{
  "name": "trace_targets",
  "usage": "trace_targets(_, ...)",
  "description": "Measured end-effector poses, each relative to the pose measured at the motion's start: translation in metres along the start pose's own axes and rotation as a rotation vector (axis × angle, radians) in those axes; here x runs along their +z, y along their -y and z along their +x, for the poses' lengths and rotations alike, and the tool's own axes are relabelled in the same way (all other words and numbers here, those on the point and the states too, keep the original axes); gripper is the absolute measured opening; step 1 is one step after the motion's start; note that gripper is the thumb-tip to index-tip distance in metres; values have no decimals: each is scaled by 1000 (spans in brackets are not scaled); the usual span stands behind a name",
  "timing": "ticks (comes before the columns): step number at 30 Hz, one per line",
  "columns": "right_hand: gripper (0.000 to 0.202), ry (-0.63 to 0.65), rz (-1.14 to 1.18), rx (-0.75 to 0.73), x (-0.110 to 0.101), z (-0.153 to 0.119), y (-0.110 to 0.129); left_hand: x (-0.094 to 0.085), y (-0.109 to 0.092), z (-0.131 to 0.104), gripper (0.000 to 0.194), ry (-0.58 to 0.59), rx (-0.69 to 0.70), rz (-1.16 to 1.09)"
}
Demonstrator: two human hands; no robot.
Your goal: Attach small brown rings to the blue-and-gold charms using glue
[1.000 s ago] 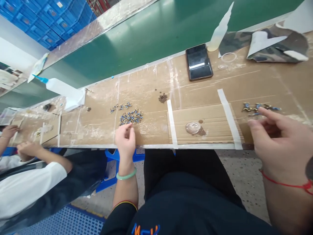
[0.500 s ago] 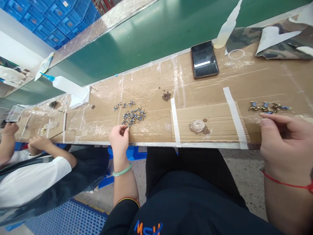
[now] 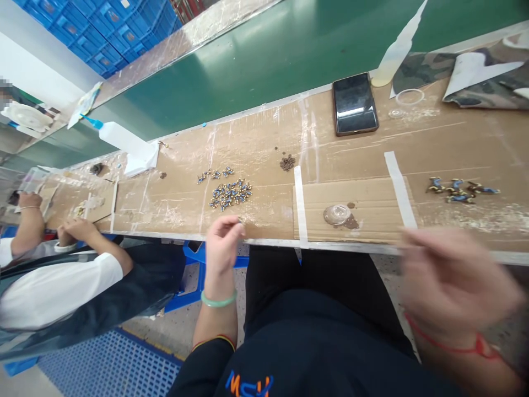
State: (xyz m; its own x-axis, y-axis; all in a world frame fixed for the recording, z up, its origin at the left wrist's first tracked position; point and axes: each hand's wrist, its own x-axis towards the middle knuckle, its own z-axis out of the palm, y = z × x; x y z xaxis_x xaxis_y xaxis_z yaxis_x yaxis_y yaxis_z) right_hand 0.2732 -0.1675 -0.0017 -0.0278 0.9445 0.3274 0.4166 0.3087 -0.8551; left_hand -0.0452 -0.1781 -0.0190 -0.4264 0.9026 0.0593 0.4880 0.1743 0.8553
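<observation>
Head view shows a pile of blue-and-gold trinkets just beyond the left hand, which pinches a tiny dark piece. More trinkets lie past the right hand, too blurred to tell its grip. Cardboard lies between the two groups.

We look out from a single camera worn on the person's head, facing forward and down over the surface. We are near enough that the dark shirt fills the bottom middle (the right hand looms larger than the left hand), while blue crates show farther off, upper left.
</observation>
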Motion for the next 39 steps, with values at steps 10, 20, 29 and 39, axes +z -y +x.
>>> trace_targets(10,26,303,356,-156,27,-15,-4,81,-42,-58,62,853,-531,-970)
trace_targets(20,36,271,217,-440,26,11,22,53,-73,-46,69,649,104,-507)
trace_targets(29,10,157,325,-301,32,0,31,61,-71,-44,74,775,62,-576)
trace_targets(39,7,-105,578,-182,23,-12,-1,75,-85,15,47,690,264,-347)
